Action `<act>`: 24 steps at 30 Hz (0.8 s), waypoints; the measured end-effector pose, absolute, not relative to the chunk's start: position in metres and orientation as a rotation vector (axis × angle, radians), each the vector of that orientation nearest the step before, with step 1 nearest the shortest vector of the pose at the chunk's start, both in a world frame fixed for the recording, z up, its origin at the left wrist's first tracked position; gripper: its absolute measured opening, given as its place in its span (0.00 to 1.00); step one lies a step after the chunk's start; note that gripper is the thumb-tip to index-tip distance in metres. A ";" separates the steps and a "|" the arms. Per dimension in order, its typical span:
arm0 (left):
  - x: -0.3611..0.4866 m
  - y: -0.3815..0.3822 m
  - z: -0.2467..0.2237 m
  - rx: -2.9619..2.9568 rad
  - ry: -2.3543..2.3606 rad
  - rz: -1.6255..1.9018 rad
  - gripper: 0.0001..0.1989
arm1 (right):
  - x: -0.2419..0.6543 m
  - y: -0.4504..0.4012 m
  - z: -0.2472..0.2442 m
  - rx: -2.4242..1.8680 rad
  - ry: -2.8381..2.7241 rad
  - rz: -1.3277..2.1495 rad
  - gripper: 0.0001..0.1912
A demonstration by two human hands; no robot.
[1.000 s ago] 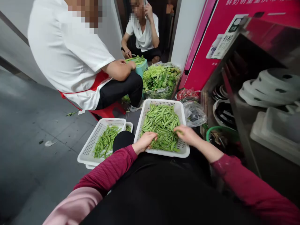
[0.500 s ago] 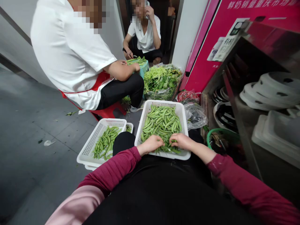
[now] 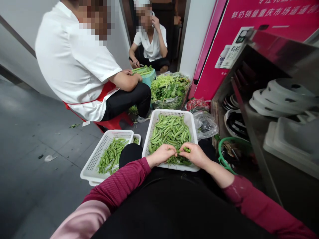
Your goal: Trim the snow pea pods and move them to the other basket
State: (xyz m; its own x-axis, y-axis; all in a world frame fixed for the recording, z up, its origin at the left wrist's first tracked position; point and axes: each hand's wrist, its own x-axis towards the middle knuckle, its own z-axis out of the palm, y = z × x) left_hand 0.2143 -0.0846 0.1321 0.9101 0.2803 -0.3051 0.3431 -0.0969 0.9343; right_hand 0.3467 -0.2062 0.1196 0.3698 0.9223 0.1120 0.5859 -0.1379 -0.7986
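Observation:
On my lap rests a white plastic basket point(image 3: 145, 139) heaped with green pea pods point(image 3: 171, 129). Over its near edge my right hand point(image 3: 194, 153) is closed on a pea pod point(image 3: 186, 150), which pokes out between the fingers. My left hand point(image 3: 163, 154) pinches at the pod's other end, its fingertips almost meeting the right hand's; what exactly lies in that pinch is too small to make out. To the left, a second white basket point(image 3: 90, 165) holds a smaller pile of pods point(image 3: 112, 154).
A person in white point(image 3: 74, 59) sits on a red stool point(image 3: 117, 122) at left; another point(image 3: 151, 43) squats behind. Leafy greens point(image 3: 170, 87) fill a bag ahead. At right are a plastic bag point(image 3: 205, 124), a green-rimmed bin point(image 3: 221, 156) and a metal shelf with containers point(image 3: 291, 96).
My hands have come closer together, with the fingertips now almost meeting at a pod. The view has shifted slightly, and the surroundings sit a little lower and further left.

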 end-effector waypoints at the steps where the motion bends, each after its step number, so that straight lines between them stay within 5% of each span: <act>1: 0.215 -0.085 0.132 1.700 0.472 -0.026 0.11 | 0.343 -0.207 0.121 -1.839 -1.247 0.556 0.04; 15: 0.218 -0.080 0.115 2.083 0.459 0.059 0.13 | 0.338 -0.214 0.116 -1.175 -0.294 0.805 0.15; 20: 0.223 -0.087 0.135 2.078 0.228 -0.018 0.15 | 0.330 -0.213 0.113 -1.419 -0.458 0.736 0.14; 24: 0.222 -0.084 0.135 2.198 0.192 -0.100 0.12 | 0.343 -0.220 0.126 -1.903 -1.073 0.239 0.11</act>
State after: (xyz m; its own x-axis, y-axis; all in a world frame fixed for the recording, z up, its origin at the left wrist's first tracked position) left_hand 0.2222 -0.0836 0.1345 0.9847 0.1019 -0.1415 0.1744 -0.5837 0.7930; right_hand 0.3429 -0.2196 0.1259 0.6033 0.7585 0.2463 0.5825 -0.2082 -0.7857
